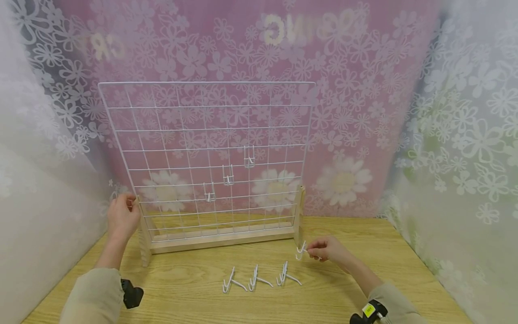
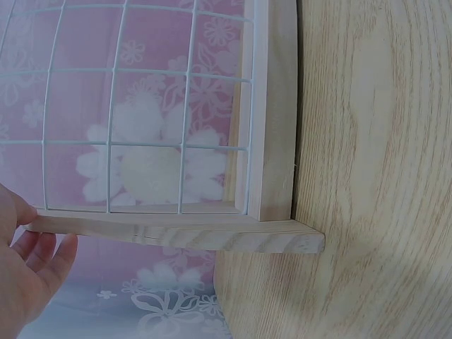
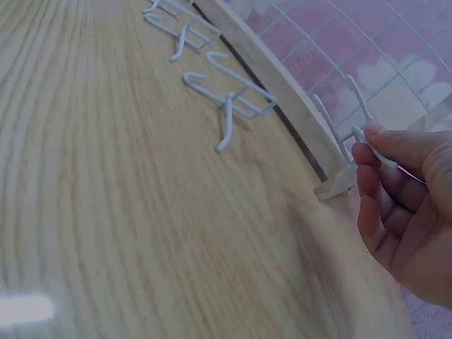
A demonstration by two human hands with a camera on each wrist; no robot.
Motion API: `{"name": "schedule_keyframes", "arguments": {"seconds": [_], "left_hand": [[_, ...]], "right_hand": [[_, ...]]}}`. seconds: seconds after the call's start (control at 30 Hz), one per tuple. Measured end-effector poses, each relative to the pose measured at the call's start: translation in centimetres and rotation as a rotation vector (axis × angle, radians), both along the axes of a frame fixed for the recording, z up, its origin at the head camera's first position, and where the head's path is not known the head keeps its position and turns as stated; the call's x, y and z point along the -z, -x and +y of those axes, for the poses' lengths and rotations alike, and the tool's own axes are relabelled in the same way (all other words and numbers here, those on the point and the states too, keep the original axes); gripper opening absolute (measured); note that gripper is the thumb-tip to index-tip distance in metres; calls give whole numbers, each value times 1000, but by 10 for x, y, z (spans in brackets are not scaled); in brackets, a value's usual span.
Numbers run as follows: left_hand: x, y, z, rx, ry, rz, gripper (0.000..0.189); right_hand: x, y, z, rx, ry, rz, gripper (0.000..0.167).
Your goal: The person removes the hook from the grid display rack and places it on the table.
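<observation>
A white wire grid panel (image 1: 206, 83) stands upright in a wooden stand (image 1: 226, 238). My left hand (image 1: 123, 217) grips the top of the stand's left post (image 2: 198, 237), thumb on one side and fingers on the other. Between thumb and fingertips, my right hand (image 1: 329, 250) pinches a white wire display hook (image 1: 301, 251) by its prong, just in front of the stand's right end. Three similar hooks hang on the grid in a diagonal: a lower one (image 1: 209, 197), a middle one (image 1: 228, 181) and an upper one (image 1: 249, 162).
Three more hooks lie in a row on the wood-grain table (image 1: 182, 292) in front of the stand: a left one (image 1: 230, 281), a middle one (image 1: 255, 279) and a right one (image 1: 284, 273). Behind the grid hangs a pink flowered curtain (image 1: 348, 135), with pale flowered sheets at both sides.
</observation>
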State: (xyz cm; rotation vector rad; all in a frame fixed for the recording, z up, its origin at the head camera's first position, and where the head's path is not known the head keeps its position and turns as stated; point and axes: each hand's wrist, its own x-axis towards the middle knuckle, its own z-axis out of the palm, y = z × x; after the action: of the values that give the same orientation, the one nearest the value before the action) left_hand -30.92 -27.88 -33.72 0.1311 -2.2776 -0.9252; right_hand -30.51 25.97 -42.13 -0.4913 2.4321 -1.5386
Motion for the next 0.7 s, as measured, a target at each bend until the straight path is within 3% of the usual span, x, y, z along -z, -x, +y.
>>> {"name": "schedule_keyframes", "arguments": {"seconds": [0.4, 0.7], "left_hand": [[0, 2, -1, 0, 0, -10, 25], [0, 1, 0, -1, -3, -6, 25]], "right_hand": [[21, -5, 15, -13, -20, -8, 23], [28, -9, 21, -55, -45, -7, 20]]}}
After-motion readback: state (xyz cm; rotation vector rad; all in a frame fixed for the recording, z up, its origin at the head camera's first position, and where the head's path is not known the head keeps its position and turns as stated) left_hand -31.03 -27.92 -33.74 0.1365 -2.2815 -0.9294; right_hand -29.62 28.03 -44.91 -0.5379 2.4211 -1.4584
